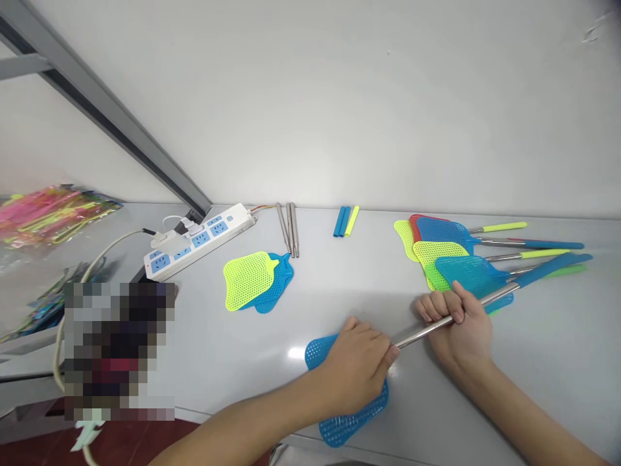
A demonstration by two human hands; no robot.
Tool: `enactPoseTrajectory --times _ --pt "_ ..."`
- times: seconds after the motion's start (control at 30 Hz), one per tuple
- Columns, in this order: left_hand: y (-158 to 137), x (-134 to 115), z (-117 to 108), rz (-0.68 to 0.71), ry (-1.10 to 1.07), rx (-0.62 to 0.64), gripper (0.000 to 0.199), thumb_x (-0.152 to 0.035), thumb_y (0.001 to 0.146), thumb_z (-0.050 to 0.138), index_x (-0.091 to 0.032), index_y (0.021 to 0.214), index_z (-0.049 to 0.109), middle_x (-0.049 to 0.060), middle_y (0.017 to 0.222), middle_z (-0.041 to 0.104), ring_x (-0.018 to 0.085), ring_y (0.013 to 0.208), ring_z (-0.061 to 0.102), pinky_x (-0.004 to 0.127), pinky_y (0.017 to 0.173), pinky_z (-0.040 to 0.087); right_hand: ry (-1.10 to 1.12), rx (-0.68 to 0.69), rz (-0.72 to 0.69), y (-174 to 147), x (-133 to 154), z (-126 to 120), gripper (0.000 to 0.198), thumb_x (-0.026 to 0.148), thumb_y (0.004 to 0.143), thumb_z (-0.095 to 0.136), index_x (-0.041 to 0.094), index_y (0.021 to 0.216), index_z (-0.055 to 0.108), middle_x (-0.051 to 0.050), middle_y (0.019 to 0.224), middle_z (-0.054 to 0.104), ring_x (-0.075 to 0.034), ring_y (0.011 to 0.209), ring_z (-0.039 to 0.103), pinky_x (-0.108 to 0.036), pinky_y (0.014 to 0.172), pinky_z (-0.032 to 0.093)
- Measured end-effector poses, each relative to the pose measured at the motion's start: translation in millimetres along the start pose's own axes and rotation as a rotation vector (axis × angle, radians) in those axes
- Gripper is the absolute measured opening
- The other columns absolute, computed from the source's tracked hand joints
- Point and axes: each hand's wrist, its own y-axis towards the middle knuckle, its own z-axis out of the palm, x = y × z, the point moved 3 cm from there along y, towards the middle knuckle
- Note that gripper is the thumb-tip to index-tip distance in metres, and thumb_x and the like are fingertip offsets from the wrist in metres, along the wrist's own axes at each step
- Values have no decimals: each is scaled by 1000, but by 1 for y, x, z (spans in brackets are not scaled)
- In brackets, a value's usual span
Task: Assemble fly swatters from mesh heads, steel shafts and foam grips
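Observation:
My left hand (361,362) is closed around the neck of a blue fly swatter (352,417), covering the middle of its perforated head. The swatter's metal rod runs up to the right through my right hand (458,327), whose fingers are curled around it. A blue grip sleeve covers the rod's far end. Just beyond my right hand lies a pile of fly swatters (439,259) in blue, yellow, red and green, with rods and coloured grips pointing right.
Loose yellow and blue swatter heads (250,278) lie left of centre, below several metal rods (292,230). Short blue and yellow sleeves (345,221) rest near the wall. A white power strip (198,239) with plugs stands at the left. Bagged colourful items (53,213) sit farther left.

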Motion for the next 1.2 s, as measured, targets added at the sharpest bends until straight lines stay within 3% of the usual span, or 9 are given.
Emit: enactPoseTrajectory --times 0.5,0.93,1.2 --pt "-2 4 6 -31 -50 -53 31 -27 90 26 -17 63 39 -3 60 49 11 61 43 28 69 29 55 -16 -52 -8 -7 5 48 25 79 43 16 43 13 5 41 12 -9 39 16 -26 41 17" --pt "-3 -2 -3 6 -107 -12 31 -25 89 28 -16 62 41 -2 62 52 11 62 46 28 67 30 66 36 50 -35 -29 14 50 30 81 43 16 41 15 4 41 12 -10 41 19 -27 42 22" --pt "-1 3 -8 -5 -93 -50 33 -26 89 27 -16 64 44 -1 63 54 12 63 47 28 67 29 -117 99 163 -23 -23 14 49 28 80 43 17 36 24 3 40 18 -10 41 22 -28 42 21"
